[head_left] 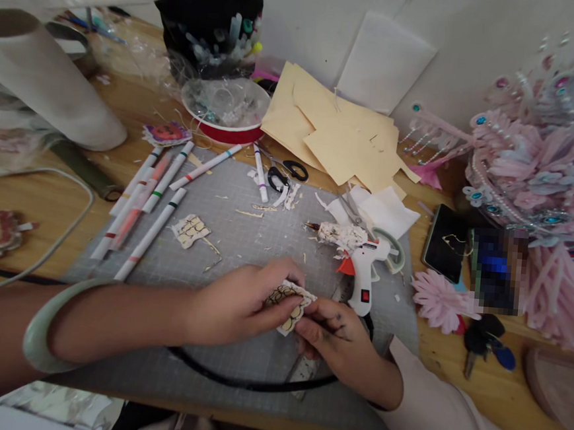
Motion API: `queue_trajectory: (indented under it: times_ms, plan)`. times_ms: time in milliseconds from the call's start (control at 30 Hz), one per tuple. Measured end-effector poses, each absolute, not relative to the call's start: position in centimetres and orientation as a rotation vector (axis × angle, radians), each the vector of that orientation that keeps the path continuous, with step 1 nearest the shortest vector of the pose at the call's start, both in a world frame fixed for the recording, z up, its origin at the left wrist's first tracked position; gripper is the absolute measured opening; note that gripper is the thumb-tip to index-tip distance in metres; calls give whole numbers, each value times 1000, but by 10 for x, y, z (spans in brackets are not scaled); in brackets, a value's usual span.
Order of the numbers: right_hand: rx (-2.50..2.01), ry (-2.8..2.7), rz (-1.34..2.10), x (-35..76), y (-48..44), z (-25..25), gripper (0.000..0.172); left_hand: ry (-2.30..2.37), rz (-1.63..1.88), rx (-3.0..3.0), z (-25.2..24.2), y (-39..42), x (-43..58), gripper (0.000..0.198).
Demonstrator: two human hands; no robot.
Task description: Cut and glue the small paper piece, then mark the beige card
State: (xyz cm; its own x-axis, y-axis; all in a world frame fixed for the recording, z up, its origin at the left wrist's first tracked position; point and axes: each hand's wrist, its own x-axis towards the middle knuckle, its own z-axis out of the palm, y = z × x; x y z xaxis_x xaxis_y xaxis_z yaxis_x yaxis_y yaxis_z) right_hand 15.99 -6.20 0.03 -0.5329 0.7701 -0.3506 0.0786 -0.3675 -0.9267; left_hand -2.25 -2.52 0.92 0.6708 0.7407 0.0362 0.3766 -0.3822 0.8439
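My left hand (240,304) and my right hand (339,342) meet over the grey cutting mat (246,232), both pinching a small drawn paper cutout (292,303) with yellow patches and black outlines. The left wrist wears a pale green bangle (40,325). A white hot glue gun (360,257) lies just beyond my right hand, its black cord looping under my forearms. A second small paper cutout (190,228) rests on the mat further left.
Several marker pens (149,197) lie on the mat's left. Black-handled scissors (285,172), tan paper sheets (338,133), a red-rimmed bowl (225,111), a phone (446,244), keys (486,340) and pink flower decorations (544,169) surround the mat. A white roll (43,83) stands left.
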Motion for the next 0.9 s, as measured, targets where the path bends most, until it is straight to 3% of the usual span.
queue_trajectory:
  times_ms: [633, 900]
  plan:
    - [-1133, -1413, 1860, 154, -60, 5, 26, 813, 633, 2401, 3, -32, -21, 3]
    - [-1213, -1350, 1961, 160, -59, 7, 27, 934, 507, 2118, 7, -29, -21, 8]
